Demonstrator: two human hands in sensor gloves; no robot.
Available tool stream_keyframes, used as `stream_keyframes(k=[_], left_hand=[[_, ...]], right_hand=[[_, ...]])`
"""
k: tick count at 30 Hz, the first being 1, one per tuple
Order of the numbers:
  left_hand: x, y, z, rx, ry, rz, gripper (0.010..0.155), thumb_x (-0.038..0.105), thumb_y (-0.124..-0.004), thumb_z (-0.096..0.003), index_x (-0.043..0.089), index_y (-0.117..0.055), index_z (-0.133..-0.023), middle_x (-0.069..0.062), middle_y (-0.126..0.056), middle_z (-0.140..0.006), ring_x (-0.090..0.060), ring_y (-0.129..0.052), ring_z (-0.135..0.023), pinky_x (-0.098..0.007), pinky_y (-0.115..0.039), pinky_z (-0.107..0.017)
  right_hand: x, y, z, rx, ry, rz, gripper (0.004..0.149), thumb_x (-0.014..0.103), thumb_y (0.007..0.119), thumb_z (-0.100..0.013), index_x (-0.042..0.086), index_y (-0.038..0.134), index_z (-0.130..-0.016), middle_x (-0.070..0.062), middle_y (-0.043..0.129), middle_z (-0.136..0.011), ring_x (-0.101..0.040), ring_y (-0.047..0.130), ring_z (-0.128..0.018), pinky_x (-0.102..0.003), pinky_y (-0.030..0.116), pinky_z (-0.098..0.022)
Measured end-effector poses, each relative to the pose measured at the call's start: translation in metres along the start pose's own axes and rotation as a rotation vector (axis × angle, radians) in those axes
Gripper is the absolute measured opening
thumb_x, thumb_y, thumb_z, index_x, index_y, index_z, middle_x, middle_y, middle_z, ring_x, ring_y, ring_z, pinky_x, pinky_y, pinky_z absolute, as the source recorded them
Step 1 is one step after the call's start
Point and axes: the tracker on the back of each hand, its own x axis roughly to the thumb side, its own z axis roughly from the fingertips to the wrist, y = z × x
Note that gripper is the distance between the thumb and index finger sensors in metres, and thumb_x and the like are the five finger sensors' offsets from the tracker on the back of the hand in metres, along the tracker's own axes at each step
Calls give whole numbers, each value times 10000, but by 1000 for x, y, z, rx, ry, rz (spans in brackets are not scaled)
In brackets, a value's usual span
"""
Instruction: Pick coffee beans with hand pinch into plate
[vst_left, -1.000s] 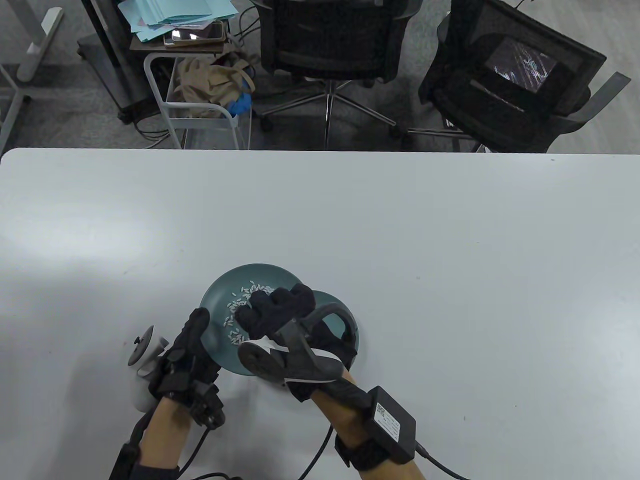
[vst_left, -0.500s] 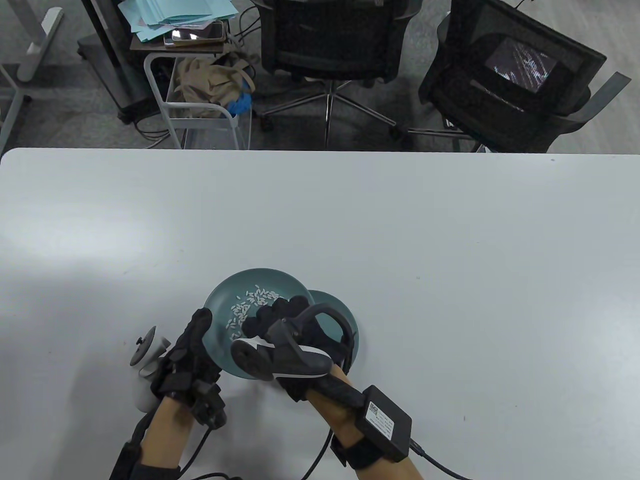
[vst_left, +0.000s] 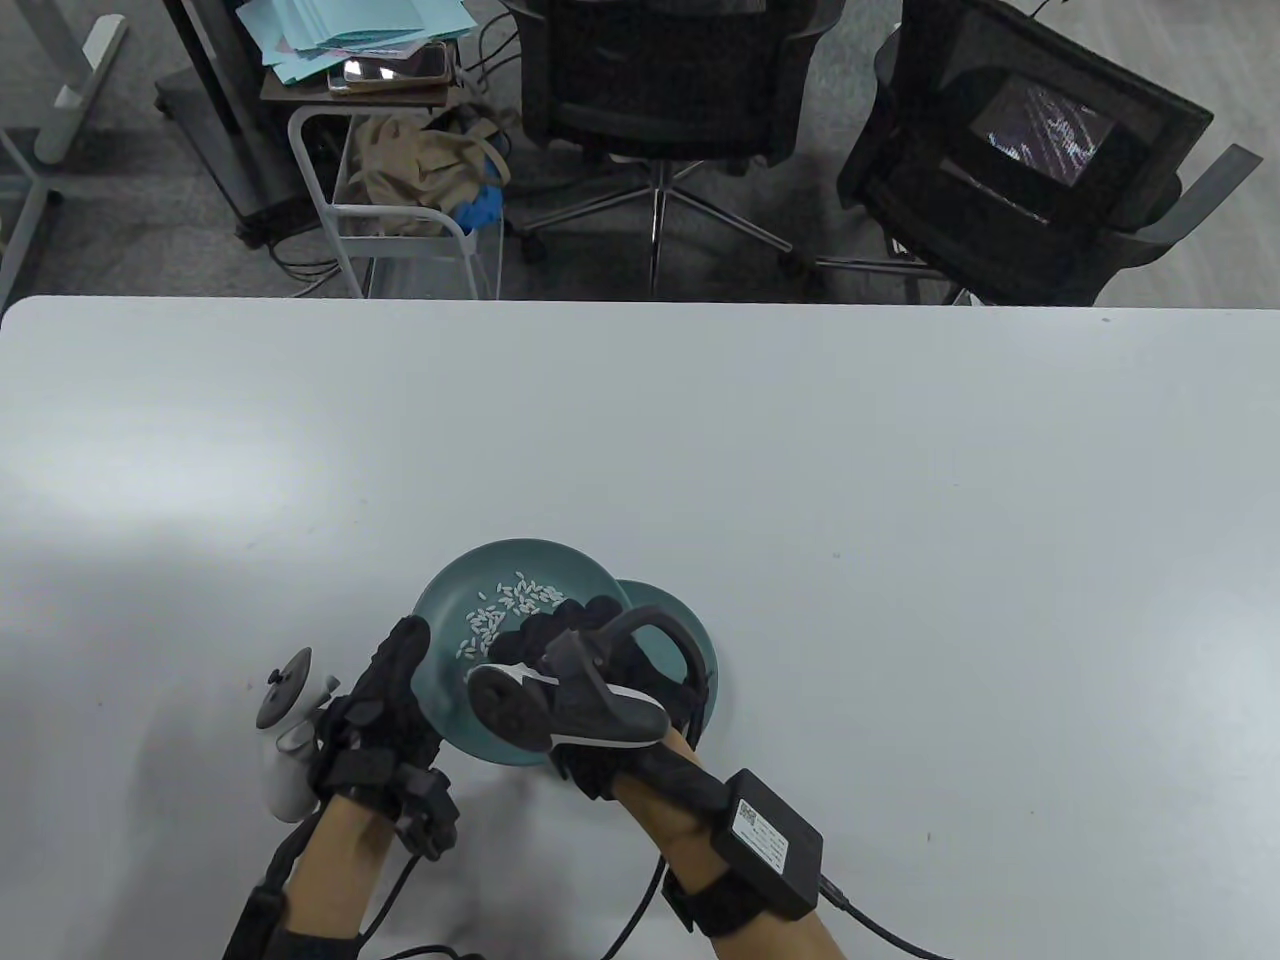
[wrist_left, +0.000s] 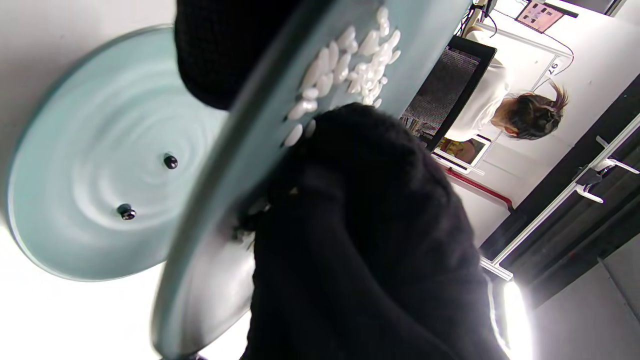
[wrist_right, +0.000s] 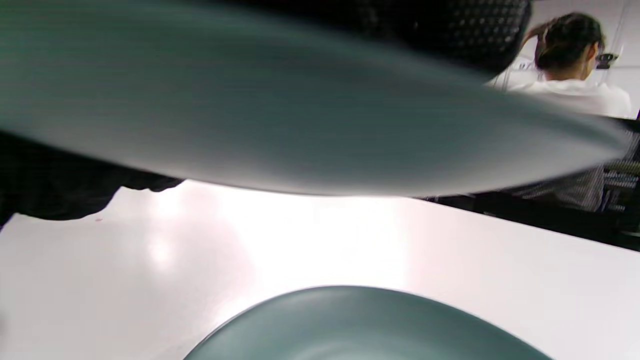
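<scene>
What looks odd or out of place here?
The plate of pale grains isn't flat on the table: the left hand holds it raised and tilted over the second plate. That plate holds two dark beans, while the grains are whitish, unlike coffee beans.

A round teal plate (vst_left: 450, 610) strewn with pale oblong grains (vst_left: 505, 603) is held tilted above a second teal plate (vst_left: 690, 625) lying flat.
</scene>
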Motion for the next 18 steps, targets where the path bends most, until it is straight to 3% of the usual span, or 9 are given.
stream_keyframes(k=[18], left_hand=[[-3, 2, -1, -4, 17, 30, 621, 647, -514, -461, 388, -403, -1015, 46, -751, -950, -169, -944, -734, -280, -872, -499]], right_hand=[[-18, -32, 23, -169, 50, -79, 379, 350, 854, -418, 214, 835, -771, -99, 962, -695, -201, 901, -405, -537, 730, -482]])
